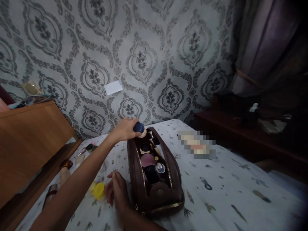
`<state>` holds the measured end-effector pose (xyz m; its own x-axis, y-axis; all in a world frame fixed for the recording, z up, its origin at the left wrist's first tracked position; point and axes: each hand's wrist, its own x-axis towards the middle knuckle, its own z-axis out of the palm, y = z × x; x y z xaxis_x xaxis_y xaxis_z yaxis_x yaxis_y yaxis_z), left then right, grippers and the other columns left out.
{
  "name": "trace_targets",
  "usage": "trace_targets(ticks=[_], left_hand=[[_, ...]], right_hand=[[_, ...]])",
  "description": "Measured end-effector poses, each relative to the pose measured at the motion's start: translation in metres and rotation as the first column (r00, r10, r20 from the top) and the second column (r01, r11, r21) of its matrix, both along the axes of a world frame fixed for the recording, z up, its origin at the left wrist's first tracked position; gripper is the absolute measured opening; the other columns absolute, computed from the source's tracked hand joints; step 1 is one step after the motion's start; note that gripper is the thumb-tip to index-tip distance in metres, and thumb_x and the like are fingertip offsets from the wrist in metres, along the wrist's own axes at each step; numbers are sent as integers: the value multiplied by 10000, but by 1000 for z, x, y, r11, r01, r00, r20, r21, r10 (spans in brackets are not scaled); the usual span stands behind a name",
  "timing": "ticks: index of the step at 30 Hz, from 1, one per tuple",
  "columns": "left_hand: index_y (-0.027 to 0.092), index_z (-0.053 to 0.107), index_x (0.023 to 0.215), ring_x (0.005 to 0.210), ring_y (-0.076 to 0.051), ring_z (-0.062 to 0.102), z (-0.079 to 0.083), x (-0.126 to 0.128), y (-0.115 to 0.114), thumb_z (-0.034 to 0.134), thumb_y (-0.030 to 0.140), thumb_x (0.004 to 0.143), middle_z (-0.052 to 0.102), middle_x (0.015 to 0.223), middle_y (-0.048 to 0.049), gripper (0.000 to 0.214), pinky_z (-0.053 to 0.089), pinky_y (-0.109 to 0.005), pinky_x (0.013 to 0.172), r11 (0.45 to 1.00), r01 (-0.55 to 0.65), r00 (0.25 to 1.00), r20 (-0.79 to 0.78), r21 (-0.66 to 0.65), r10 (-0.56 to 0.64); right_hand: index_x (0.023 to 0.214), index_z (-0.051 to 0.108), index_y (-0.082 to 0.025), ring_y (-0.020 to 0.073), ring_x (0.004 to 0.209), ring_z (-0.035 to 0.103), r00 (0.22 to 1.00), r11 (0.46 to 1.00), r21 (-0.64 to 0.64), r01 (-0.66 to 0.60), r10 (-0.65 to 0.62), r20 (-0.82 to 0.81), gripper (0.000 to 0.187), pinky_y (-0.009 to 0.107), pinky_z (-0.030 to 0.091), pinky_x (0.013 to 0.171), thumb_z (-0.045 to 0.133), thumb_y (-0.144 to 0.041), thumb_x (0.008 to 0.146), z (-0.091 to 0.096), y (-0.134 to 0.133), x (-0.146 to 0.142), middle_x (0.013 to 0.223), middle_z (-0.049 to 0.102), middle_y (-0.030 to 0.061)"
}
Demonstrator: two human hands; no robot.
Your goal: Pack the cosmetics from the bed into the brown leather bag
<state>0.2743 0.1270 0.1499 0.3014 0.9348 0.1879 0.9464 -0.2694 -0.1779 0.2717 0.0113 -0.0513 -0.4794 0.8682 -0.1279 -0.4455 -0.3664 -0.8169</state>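
Observation:
My left hand (128,129) reaches over the far end of a brown zippered cosmetics bag (176,166), its fingers closed on a small bottle with a dark blue cap (139,127). The bottle's pale lower part is at the bag's opening. My right hand (117,189) rests by the bag's near left side, fingers loosely apart, with nothing visible in them. Inside the unzipped bag are a pink round item (147,159), a black case (151,174), a silver round-topped item (160,167) and a brush-like item (158,152). A yellow lid (98,191) lies left of my right hand.
Several cosmetics, including a brown-capped tube (64,173) and a dark-lidded jar (89,147), lie on the patterned sheet left of the bag. A pixelated item (196,144) is at right. A wooden cabinet (36,134) borders the left; a papered wall stands behind.

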Motion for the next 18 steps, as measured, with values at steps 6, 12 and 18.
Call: trace_targets(ticks=[6,12,18], left_hand=[[248,613,1197,1003,-254,631,-8,17,20,688,422,728,702,1082,-52,506,459,-290,779,964,-3,990,-138,-265,-35],[204,640,1160,1000,-283,664,-9,39,30,702,396,702,706,1115,-109,500,495,-310,764,928,-148,944,-328,-341,30],[190,636,1197,1057,-311,657,-18,41,40,699,371,737,698,1158,-136,499,522,-357,828,914,-125,944,-330,-385,-10]], right_hand=[[837,514,-200,36,298,346,1000,1000,2,-6,6,-8,642,173,176,295,479,-822,682,4,-3,4,562,514,-69],[804,496,-210,37,306,335,999,999,42,-32,34,-29,587,173,173,309,514,-788,706,8,-5,9,539,520,-71],[787,480,-214,35,297,320,998,998,42,-35,37,-45,604,174,167,303,511,-807,675,8,-5,8,529,510,-79]])
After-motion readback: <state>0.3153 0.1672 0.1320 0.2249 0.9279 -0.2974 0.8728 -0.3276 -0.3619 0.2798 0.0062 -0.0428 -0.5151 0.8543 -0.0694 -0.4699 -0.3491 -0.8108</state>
